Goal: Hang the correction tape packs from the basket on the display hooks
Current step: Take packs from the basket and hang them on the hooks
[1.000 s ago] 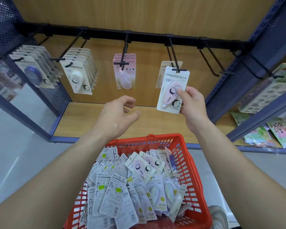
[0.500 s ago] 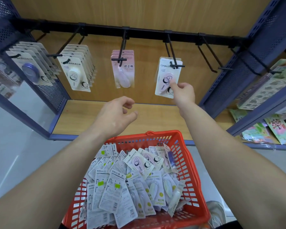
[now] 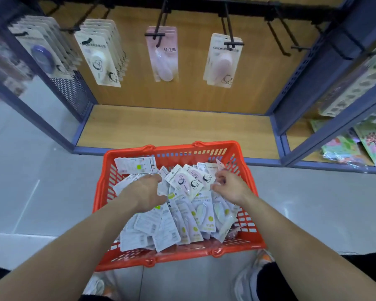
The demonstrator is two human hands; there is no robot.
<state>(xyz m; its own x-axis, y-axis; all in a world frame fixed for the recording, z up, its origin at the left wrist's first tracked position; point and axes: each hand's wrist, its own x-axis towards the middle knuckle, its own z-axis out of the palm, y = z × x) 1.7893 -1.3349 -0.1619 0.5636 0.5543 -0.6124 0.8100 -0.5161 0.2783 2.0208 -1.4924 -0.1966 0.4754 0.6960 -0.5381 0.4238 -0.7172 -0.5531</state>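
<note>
The red basket stands on the floor below me, piled with several correction tape packs. My left hand is down in the pile, fingers and thumb curled round the edge of a white pack. At the right side of the pile, my right hand has its fingers curled against the packs; I cannot tell whether it holds one. On the display hooks above, a pink-and-white pack hangs on the fourth hook. Pink packs, white packs and purple packs hang further left.
Two bare black hooks stick out at the right end of the rail. A wooden shelf board lies under the hooks. Blue shelf frames stand on both sides, and sticker sheets lie on the right shelf. My shoes show below the basket.
My right hand let go of the pink-and-white pack, which now hangs on its hook. Both hands dropped from the hooks into the basket, and my view tilted downward.
</note>
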